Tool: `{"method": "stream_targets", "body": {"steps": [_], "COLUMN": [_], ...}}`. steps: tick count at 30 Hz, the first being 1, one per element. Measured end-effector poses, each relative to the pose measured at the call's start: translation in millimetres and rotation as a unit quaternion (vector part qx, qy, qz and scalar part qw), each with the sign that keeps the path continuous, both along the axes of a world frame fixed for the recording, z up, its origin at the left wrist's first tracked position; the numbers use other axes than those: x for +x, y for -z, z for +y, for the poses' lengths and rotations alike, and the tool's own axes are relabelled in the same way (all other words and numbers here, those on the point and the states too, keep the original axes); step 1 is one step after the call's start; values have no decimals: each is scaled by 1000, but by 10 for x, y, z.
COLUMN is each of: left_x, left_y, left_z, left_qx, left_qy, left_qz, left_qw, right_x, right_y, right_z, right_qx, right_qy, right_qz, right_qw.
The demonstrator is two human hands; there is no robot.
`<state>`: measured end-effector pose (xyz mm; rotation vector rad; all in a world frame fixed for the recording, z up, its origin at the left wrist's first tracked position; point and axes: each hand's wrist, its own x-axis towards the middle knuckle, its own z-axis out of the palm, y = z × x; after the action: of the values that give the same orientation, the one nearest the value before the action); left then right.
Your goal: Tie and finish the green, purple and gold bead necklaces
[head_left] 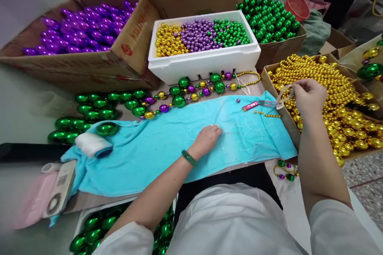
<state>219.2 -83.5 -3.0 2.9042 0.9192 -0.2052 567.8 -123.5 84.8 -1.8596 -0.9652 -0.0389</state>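
My left hand point(207, 138) rests on a turquoise towel point(155, 147), its fingertips pinching a thin white thread point(239, 132) that lies looped over the cloth. My right hand point(308, 97) hovers over a cardboard box of gold beads point(332, 83) at the right, with its fingers closed on a strand at the box's near edge. A string of green, purple and gold beads point(191, 91) lies along the towel's far edge. A small pair of scissors with a pink tag point(263, 104) lies by the box.
A white foam box point(206, 61) holds gold, purple and green small beads. Cardboard boxes hold purple balls point(83, 28) and green balls point(269, 18). Loose green balls point(89, 115) and a spool of white thread point(93, 145) lie at the left. More green balls point(98, 227) sit below.
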Motion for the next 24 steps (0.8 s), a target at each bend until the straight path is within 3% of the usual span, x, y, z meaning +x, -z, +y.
{"method": "stream_targets", "body": {"steps": [4,8,13,15,18,24], "left_x": [-2,-33,-114,-170,-291,-574], "left_y": [-70,-112,-167,-194,-218,-164], "left_z": [-27,-52,-41,-20,11,34], "left_qx": [1,-5,-19,-18,-20,-12], "left_qy": [-24,-41,-77,-105,-140,-192], "left_qz": [-18,-38,-30,-39,-58,-50], "left_qw": [1000,998,996,994,988,980], "right_x": [-142,-320,-506,-550,-556,-388], "right_y": [-288,-530,-601,-517,-239,509], "right_z": [317,664,894,866,693,58], "right_qx": [82,143,148,152,128,-56], "right_qy": [-72,-161,-190,-192,-168,-137], "right_qz": [38,212,310,292,212,134], "right_qw": [993,953,920,925,954,980]}}
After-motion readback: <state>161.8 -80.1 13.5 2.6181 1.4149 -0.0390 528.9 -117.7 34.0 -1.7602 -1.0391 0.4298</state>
